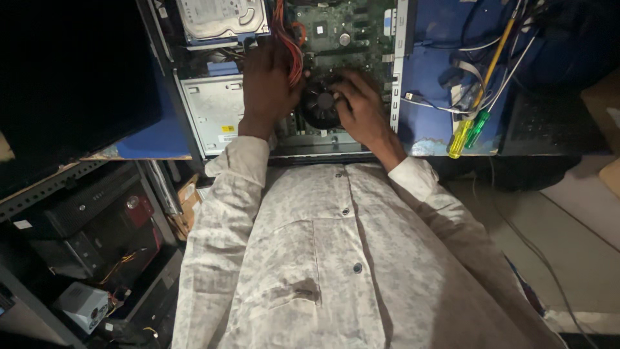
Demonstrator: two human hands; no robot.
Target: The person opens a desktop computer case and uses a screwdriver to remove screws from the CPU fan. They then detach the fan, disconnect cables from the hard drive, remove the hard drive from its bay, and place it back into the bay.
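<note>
An open desktop computer case lies on a blue table, its green motherboard exposed. A round black cooler fan sits in the middle of the board. My left hand rests on the left of the fan, against a bundle of red and orange wires. My right hand lies on the fan's right side, fingers curled at its rim. Whether either hand grips anything is hidden. A silver hard drive sits at the case's top left.
Two screwdrivers, one yellow-handled and one green-handled, lie on the blue table to the right among loose white cables. Shelves at the lower left hold dark computer cases and a power supply.
</note>
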